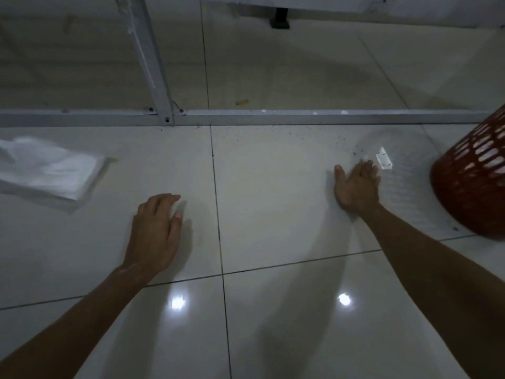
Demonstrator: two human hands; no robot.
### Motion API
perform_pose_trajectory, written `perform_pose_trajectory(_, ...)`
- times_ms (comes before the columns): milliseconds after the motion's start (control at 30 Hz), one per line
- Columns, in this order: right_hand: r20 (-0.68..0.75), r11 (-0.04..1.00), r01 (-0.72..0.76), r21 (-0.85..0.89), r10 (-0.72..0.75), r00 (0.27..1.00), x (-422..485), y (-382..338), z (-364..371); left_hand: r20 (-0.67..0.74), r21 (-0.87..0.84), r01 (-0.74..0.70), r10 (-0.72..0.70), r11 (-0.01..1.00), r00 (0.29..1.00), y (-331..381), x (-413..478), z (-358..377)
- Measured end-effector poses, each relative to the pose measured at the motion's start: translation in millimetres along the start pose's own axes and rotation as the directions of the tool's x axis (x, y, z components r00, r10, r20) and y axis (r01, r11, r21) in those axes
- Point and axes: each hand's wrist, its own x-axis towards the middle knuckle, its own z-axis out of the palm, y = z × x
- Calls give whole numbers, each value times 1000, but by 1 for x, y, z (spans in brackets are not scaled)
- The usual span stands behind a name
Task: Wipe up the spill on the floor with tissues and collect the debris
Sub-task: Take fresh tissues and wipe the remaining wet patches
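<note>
Head view: glossy off-white floor tiles with thin dark grout lines and two bright ceiling-light reflections near 6 o'clock.

Left hand, at about 8 o'clock from frame centre: palm down on or just above the tile, fingers loosely spread and slightly curled, holding nothing.

Right hand, at about 3 o'clock: edge-on to the floor, fingers together and extended, thumb out to the left, empty. Can't tell whether its lower edge touches the tile.

Small white rectangular scrap lies flat just past the right fingertips, at 1 o'clock from that hand. Looks like stiff plastic or card; can't tell which.

Fine dark specks of debris are scattered thin on the tile between the right hand and the metal rail, denser towards the scrap.

Tissue stack at 9 o'clock: soft white sheets, crumpled on top, blurred, well apart from both hands.

Red plastic basket at 3 o'clock, frame edge: lattice wall with oval holes, tilted, near the right hand.

Grey square-section metal rail runs flat across the frame at 12 o'clock. A matching upright is screwed to it. Small yellowish scrap lies beyond the rail.
</note>
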Motion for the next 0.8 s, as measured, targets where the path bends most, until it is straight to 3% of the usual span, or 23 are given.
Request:
perform_pose_trajectory(67, 26, 999, -44, 25, 43, 999, -1, -12, -1, -17, -13, 5, -6, 1000, 1000, 3, 2, 4)
perform_pose_trajectory(133, 17, 1000, 7, 16, -7, 1000, -8, -23, 4, -33, -30, 10, -11, 999, 999, 4, 6, 6)
perform_pose_trajectory(233, -13, 971, 238, -2, -238, 971, -34, -52, 23, -54, -34, 19, -21, 999, 998, 1, 11, 7)
perform_pose_trajectory(333, -1, 893, 447, 55, -447, 894, -78, -96, 44, -56, -24, 27, -28, 999, 998, -7, 12, 4)
perform_pose_trajectory(533, 79, 614, 778, 134, -789, 610, -190, -150, 80, -40, -18, 99, -100, 995, 994, -14, -9, -14)
perform_pose_trajectory(667, 137, 418, 898, 136, -906, 401, -245, -130, 92, -15, -26, 110, -111, 994, 994, -18, -48, -33)
perform_pose_trajectory(800, 225, 294, 938, 186, -942, 251, -276, -94, 80, 132, -44, 43, -37, 998, 991, -14, -93, -38)
